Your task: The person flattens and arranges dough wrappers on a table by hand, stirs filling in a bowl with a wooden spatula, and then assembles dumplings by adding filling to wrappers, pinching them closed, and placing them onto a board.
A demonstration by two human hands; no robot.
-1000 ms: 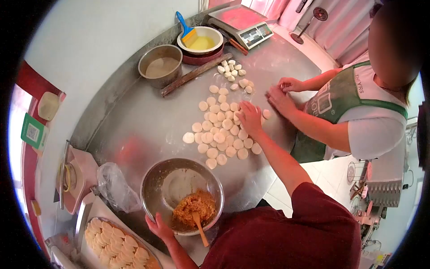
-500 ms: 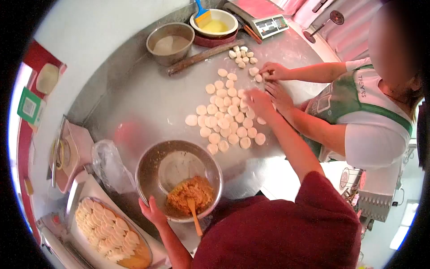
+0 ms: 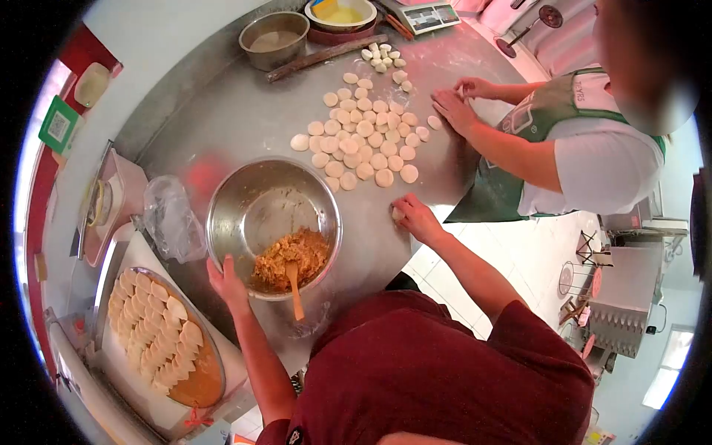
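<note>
My left hand [image 3: 228, 283] grips the near-left rim of a big metal bowl [image 3: 222, 185]. Orange-brown minced filling [image 3: 293, 252] lies in the bowl, and a wooden spatula [image 3: 295, 293] stands in it with its handle over the rim. Close to the table's front edge, my right hand [image 3: 417, 219] has its fingers closed round a small pale dough piece [image 3: 398, 214], mostly hidden by them. Beyond it, many flattened dough rounds [image 3: 363, 128] lie grouped on the metal table [image 3: 222, 111].
A co-worker's hands [image 3: 456, 110] are on the table at right. Small dough lumps [image 3: 381, 56], a rolling pin [image 3: 326, 57], a metal basin [image 3: 274, 41] and a scale [image 3: 430, 16] are at the back. Lower left, an oval tray [image 3: 204, 378] holds shaped dough pieces beside a plastic bag [image 3: 172, 215].
My right hand has drawn back from the dough rounds toward the table's front edge, with a dough piece in it. My left hand stays at the bowl's rim. The view has shifted.
</note>
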